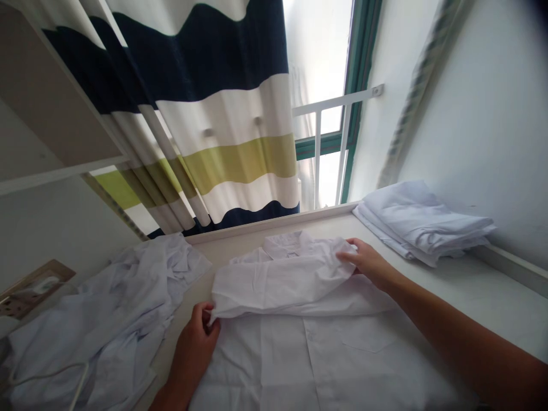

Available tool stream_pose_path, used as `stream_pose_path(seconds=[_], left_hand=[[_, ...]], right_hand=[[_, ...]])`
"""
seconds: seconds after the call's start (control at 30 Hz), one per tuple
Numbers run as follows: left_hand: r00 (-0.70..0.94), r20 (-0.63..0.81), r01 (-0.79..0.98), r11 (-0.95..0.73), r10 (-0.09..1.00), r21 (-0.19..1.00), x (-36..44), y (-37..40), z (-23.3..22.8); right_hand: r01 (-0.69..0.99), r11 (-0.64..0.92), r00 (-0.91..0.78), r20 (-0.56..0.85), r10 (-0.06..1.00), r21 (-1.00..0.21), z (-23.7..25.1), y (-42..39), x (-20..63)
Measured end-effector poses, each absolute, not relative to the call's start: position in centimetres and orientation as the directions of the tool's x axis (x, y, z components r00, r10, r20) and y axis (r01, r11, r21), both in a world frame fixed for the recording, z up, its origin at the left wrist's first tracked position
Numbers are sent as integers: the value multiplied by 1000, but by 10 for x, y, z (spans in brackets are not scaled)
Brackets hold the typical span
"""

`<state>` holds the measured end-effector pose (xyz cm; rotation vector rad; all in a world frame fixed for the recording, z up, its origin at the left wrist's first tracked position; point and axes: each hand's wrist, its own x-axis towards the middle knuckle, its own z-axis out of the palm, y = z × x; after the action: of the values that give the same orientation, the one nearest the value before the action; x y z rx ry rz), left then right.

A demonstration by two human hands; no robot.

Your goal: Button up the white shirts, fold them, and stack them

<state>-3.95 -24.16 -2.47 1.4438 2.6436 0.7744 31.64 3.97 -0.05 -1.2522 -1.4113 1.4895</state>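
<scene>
A white button-front shirt (286, 348) lies face up on the white surface, collar toward the window and a chest pocket on its right side. One sleeve is laid across the upper chest. At the left end of that band of cloth, my left hand (200, 334) pinches the edge between thumb and fingers. My right hand (362, 260) grips the fabric near the right shoulder, fingertips partly hidden by the cloth. The lower part of the shirt runs out of view at the bottom.
Crumpled white shirts (124, 308) lie at left, near a wall socket (36, 288) and a pale cable (51, 374). A stack of folded white garments (422, 220) sits at right against the wall. Striped curtains (240, 160) and a white railing (338, 103) stand behind the surface's raised edge.
</scene>
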Motion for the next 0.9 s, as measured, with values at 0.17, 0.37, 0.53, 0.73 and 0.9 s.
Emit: stream_pose_path(seconds=[0.17,0.37,0.53,0.73,0.9], left_hand=[[-521,315,844,424,793,328,-43,-244,-20],[-573,102,815,553,813,174,-37,-251,-14],[-580,46,814,579,813,35,-33,-246,0],[-559,-21,829,558,829,-32,-31,-245,-2],[-516,-128,839,530,847,123,-43,-248,3]], right_hand=[[-40,-31,-170,-23,985,-999,17,55,323],[-91,-100,-180,-83,980,-991,28,56,350],[91,-155,-162,-168,972,-984,-2,46,368],[298,-89,-149,-138,979,-950,-27,47,381],[699,180,-166,88,982,-692,-35,42,392]])
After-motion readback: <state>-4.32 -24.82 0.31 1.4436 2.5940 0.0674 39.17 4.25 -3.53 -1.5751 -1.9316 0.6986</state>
